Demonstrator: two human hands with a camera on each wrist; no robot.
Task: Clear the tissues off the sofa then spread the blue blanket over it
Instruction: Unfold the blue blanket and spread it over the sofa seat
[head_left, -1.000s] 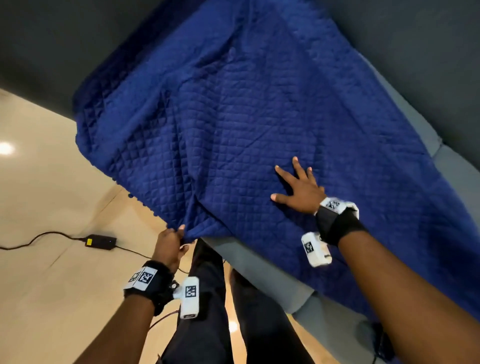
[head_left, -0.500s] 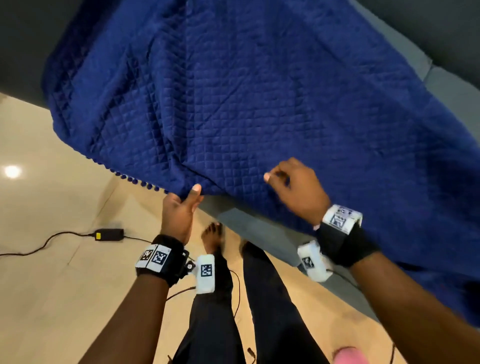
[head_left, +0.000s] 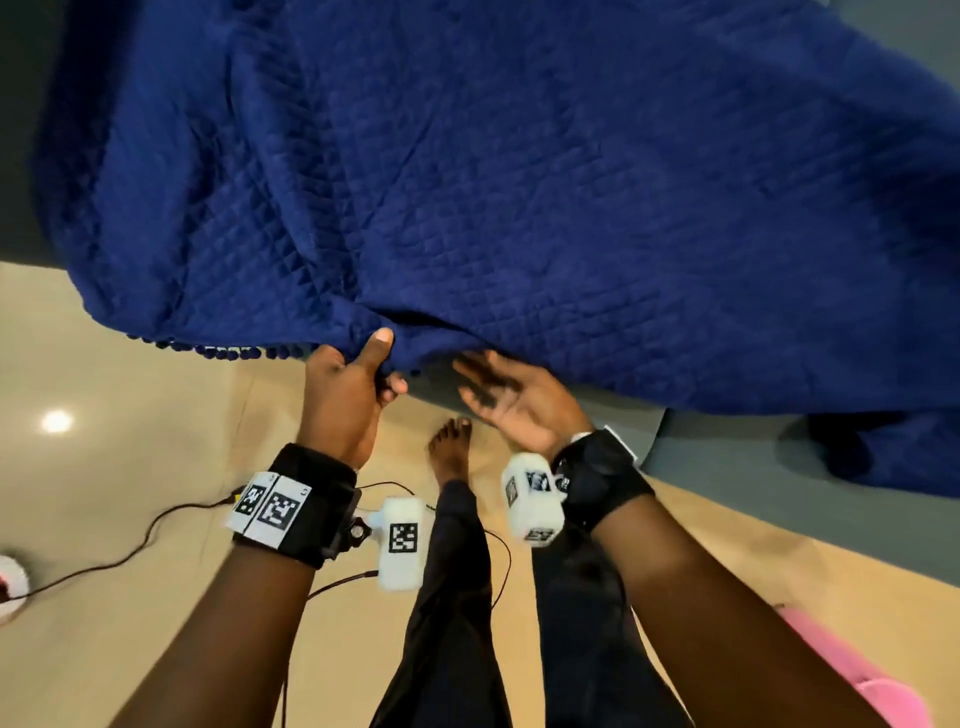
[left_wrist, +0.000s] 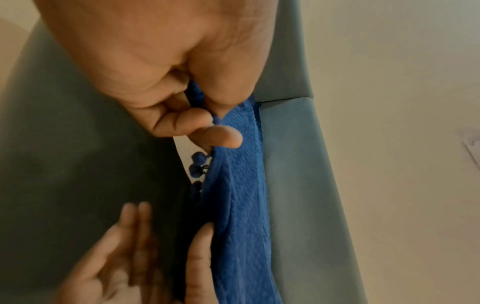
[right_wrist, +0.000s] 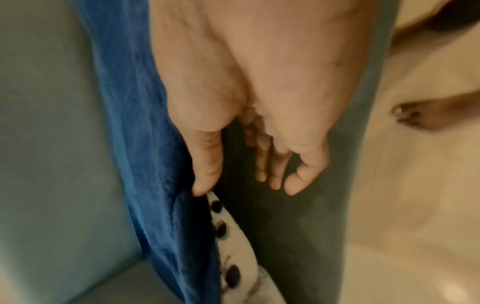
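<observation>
1. Over the grey-green upholstered sofa (head_left: 737, 467) lies one dark blue quilted blanket (head_left: 519, 182), covering most of the seat; its near edge hangs at the sofa's front, and a strip of bare cushion shows below it at the right.
2. Two hands are at that near edge. The left hand (head_left: 348, 395) is clamped on the blanket's hem, thumb on top and fingers curled beneath, as the left wrist view (left_wrist: 182, 115) confirms.
3. The right hand (head_left: 514, 400) is palm up with fingers straight and spread, just beside the left; its thumb touches the blanket's underside in the right wrist view (right_wrist: 249, 144), and it holds nothing.
4. One row of small blue pom-poms (head_left: 234, 353) trims the hem left of the left hand, hanging free above the beige tiled floor (head_left: 130, 441).
5. One bare foot (head_left: 452, 452) is plain to see, close to the sofa's front.
6. One black cable (head_left: 130, 551) trails over the floor at the left; one pink object (head_left: 872, 680) lies at the lower right, blurred.
7. Open floor stretches to the left of the legs.
</observation>
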